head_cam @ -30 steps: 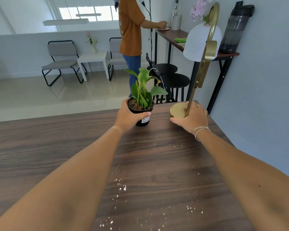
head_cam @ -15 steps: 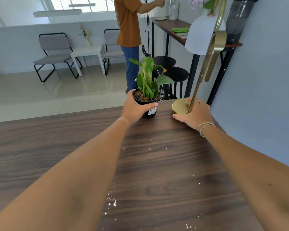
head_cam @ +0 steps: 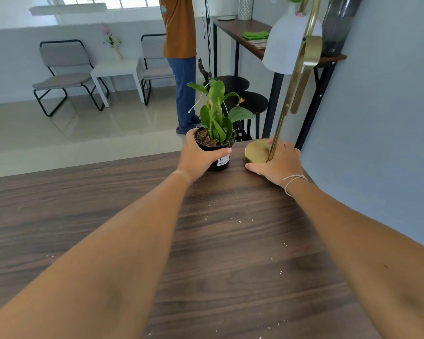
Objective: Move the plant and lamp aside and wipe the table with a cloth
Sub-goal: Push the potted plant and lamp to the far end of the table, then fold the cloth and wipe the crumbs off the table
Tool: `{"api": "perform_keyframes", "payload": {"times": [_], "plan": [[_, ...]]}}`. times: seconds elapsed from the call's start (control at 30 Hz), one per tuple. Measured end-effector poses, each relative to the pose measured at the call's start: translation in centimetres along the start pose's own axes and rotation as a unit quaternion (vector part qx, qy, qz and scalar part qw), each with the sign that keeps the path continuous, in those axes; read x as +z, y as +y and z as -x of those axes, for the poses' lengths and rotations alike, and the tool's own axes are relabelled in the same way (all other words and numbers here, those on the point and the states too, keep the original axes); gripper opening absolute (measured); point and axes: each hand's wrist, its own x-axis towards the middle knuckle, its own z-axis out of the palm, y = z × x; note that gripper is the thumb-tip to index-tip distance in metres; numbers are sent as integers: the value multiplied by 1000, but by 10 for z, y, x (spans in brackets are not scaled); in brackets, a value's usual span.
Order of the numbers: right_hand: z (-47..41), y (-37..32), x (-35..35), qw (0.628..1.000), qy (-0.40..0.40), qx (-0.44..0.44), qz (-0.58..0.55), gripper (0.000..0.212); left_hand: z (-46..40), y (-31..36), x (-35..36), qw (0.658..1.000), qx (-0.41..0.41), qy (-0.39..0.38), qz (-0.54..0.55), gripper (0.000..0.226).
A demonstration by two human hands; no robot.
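Both arms reach across the dark wood table (head_cam: 132, 192) toward its far right corner. The left hand (head_cam: 197, 159) is wrapped around the black pot of the plant (head_cam: 216, 118), thumb across the front above a white label; the pot sits close to the far edge. The right hand (head_cam: 277, 162) is closed around the lamp (head_cam: 289, 94) at its round brass base, fingers on either side of the slanted brass stem; the base rests at the far right corner, just beside the pot. The white shade hangs above. Pale crumbs (head_cam: 235, 220) are scattered over the table nearer the camera. A folded green cloth (head_cam: 255, 35) lies on a high side table (head_cam: 233, 24) beyond.
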Motion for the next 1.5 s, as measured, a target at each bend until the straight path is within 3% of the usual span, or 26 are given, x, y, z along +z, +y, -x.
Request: {"api": "perform_keyframes", "payload": {"times": [0.43,0.8,1.0,1.17,1.5], "plan": [[6,-5,-7,996,-34,-29,82,111,25,0,-8,999,-38,-7,16,108],[92,-4,-61,997,-9,-53,50,89,100,26,-41,1000,-28,-3,-3,101],[171,2,-82,999,-18,-33,37,77,151,31,-40,999,-7,-38,-5,92],[247,17,-97,999,-16,24,20,69,196,29,-24,993,6,-117,-13,83],[358,68,-135,994,22,83,64,53,281,34,29,978,68,-181,-77,42]]}}
